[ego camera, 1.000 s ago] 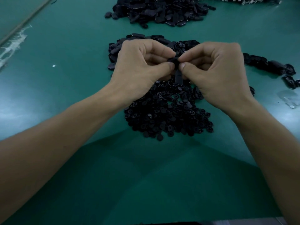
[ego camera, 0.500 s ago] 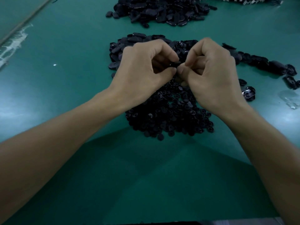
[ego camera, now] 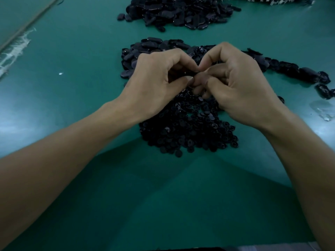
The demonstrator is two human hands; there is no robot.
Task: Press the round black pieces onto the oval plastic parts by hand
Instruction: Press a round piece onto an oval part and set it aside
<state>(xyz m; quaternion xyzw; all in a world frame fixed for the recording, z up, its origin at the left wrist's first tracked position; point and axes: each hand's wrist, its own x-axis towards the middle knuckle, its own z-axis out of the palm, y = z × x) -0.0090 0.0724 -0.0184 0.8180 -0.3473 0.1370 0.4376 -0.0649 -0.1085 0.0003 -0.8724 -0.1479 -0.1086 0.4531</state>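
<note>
My left hand [ego camera: 155, 78] and my right hand [ego camera: 239, 84] meet fingertip to fingertip above the middle of the table. Between the thumbs and forefingers they pinch a small black oval part [ego camera: 188, 75], of which only a sliver shows. Whether a round piece sits on it is hidden by the fingers. Below the hands lies a heap of round black pieces [ego camera: 188, 131]. Behind the hands spreads a pile of oval black parts [ego camera: 145, 51].
A larger heap of oval black parts [ego camera: 181, 13] lies at the far edge. A row of black parts [ego camera: 299, 71] trails off to the right, with a clear plastic scrap [ego camera: 324, 109] beside it. The green mat [ego camera: 72, 78] covers the table; white fibres [ego camera: 14, 49] lie at far left.
Both hands have dropped a little toward the round pieces and closed tighter together. The oval part, plainly seen hanging between the fingers a second ago, is now almost covered.
</note>
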